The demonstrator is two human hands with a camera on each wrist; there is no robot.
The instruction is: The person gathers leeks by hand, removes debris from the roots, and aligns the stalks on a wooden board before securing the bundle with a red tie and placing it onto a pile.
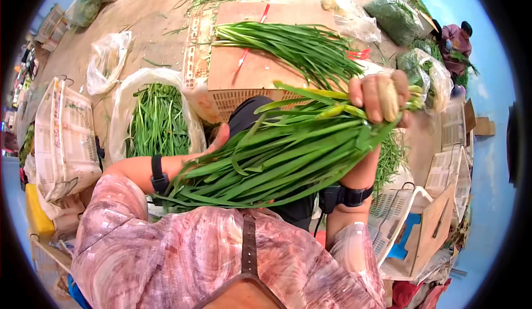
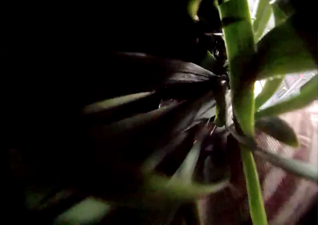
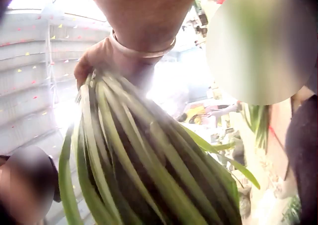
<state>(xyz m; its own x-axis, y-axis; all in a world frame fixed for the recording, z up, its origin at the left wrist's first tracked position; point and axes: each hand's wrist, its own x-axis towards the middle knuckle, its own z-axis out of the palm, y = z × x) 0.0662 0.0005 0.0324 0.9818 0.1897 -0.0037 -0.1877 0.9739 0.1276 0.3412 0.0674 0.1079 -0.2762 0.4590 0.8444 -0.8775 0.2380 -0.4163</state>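
Observation:
A large bunch of long green leaves (image 1: 277, 159) lies slantwise in front of the torso. My right hand (image 1: 382, 98) grips its pale stem end, fingers curled over the top; in the right wrist view that hand (image 3: 97, 61) holds the stems while leaves (image 3: 149, 155) fan downward. My left hand (image 1: 220, 138) is under the leafy part, thumb raised at its far edge and its fingers mostly hidden. Dark, blurred leaves (image 2: 241, 71) fill the left wrist view, with no hand discernible. Beyond, another bunch (image 1: 293, 46) lies on a board (image 1: 235, 76) over a crate.
Left of the board stands a plastic-lined container (image 1: 119, 115) of loose leaves. Crates (image 1: 66, 142) stand at far left, others (image 1: 388, 215) at right. Bags of greens (image 1: 396, 18) lie at the back right, where a seated person (image 1: 457, 40) holds greens.

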